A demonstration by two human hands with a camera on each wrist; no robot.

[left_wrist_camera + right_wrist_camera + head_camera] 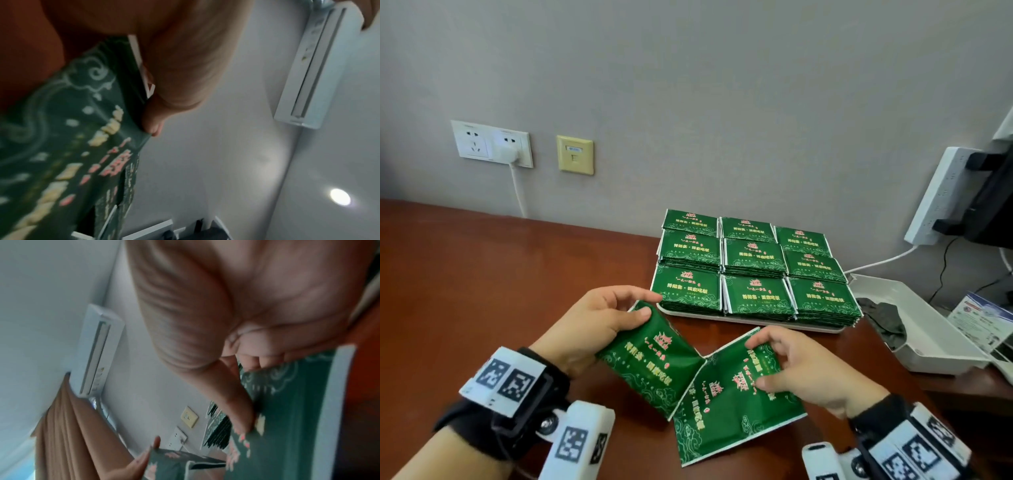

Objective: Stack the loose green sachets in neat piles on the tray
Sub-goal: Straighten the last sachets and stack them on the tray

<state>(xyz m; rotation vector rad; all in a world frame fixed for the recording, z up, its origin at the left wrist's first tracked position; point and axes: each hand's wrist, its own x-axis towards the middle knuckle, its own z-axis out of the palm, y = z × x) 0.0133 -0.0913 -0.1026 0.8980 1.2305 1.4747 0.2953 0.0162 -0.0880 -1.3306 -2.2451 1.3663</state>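
Observation:
Several neat piles of green sachets [755, 263] cover a white tray [750, 321] at the back right of the brown table. In front of the tray my left hand [599, 325] grips one green sachet [650, 359] by its upper corner, thumb on top, tilted above the table. The left wrist view shows the same sachet [68, 146] bent under my thumb [153, 120]. My right hand [798, 370] holds a small bunch of loose sachets [729, 401], thumb on top and fingers over their far edge. They appear as green packets [287, 418] in the right wrist view.
A white bin [928, 329] with a dark cloth [887, 322] in it stands right of the tray. A white power strip [941, 195] leans on the wall with black plugs. Wall sockets [491, 144] and a cable are at the back left. Printed leaflets [983, 318] lie at the far right.

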